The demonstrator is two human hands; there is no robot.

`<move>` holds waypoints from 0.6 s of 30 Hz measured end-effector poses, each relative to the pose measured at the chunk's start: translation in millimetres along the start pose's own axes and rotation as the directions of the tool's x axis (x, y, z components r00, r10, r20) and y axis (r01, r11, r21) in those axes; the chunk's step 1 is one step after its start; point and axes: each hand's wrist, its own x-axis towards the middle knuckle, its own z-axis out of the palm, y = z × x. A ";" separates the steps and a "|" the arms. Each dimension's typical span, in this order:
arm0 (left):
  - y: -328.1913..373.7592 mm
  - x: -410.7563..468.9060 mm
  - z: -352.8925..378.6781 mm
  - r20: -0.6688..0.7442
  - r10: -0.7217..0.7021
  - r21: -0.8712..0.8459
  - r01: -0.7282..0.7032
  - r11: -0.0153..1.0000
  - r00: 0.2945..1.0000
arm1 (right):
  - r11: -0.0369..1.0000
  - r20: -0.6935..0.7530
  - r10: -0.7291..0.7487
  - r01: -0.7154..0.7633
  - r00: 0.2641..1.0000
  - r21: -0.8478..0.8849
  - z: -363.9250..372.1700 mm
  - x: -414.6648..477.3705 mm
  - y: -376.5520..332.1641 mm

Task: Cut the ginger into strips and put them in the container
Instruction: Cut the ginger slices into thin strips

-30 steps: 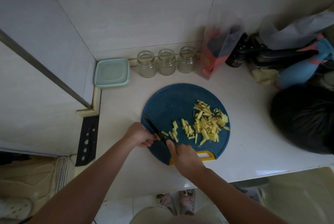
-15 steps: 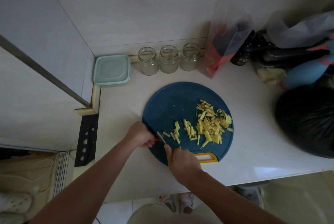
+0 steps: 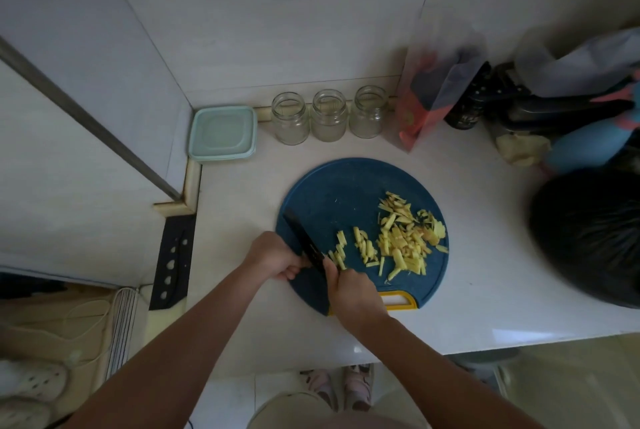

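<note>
Pale yellow ginger strips (image 3: 403,238) lie scattered over the right half of a round dark blue cutting board (image 3: 346,193), with a smaller row of pieces nearer the middle. The board has a yellow handle slot on its near edge.

The right hand (image 3: 353,293) has its fingers (image 3: 333,273) wrapped round the handle of a black-bladed knife (image 3: 304,241), whose blade slants across the board's left side. The left hand (image 3: 273,257) sits just left of the blade, fingers (image 3: 291,271) curled under; I cannot tell whether they hold a piece.

On the white surface (image 3: 242,307), well behind the board, a pale green lidded container (image 3: 223,132) sits in the corner beside three open glass jars (image 3: 329,115). Right of them stands a red packet (image 3: 420,117), its print too blurred to read, and a black bag (image 3: 588,238) fills the right edge.
</note>
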 end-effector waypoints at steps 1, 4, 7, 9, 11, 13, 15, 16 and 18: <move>-0.1 -0.4 0.0 -0.002 -0.005 -0.007 0.004 1.000 1.000 | 0.999 0.010 -0.021 0.021 1.000 -0.024 1.7 -1.3 4.4; 0.3 -1.8 -0.4 -0.016 -0.003 -0.002 0.003 1.000 1.000 | 0.998 -0.022 -0.026 0.025 0.999 -0.054 3.1 -6.7 9.4; 0.8 -4.2 0.2 -0.024 -0.012 0.000 0.012 1.000 1.000 | 0.996 -0.072 -0.003 -0.003 0.997 -0.085 0.2 -11.9 3.9; 1.9 -4.5 -0.2 -0.017 -0.020 0.001 0.020 1.000 1.000 | 0.992 -0.067 -0.009 0.000 0.998 -0.129 -2.0 -11.9 -4.2; 2.7 -4.6 -0.2 -0.001 -0.032 -0.006 0.032 0.999 0.999 | 0.988 -0.077 -0.017 0.004 0.997 -0.157 -3.3 -6.6 -10.9; 2.8 -5.1 0.2 -0.003 -0.036 -0.010 0.036 0.999 0.999 | 0.987 -0.107 -0.013 -0.004 0.994 -0.159 -6.0 -1.6 -12.7; 2.2 -4.8 0.5 -0.006 -0.040 -0.008 0.040 0.999 0.999 | 0.993 -0.105 0.018 -0.030 0.994 -0.117 -12.8 1.8 -8.5; 1.8 -4.4 0.2 -0.004 -0.038 -0.008 0.038 0.999 0.999 | 0.996 -0.071 0.027 -0.033 0.997 -0.087 -17.0 2.0 -6.2; 1.8 -3.9 0.4 0.007 -0.040 -0.017 0.040 0.999 0.999 | 1.000 -0.005 0.021 -0.021 1.000 -0.023 -22.4 2.7 0.0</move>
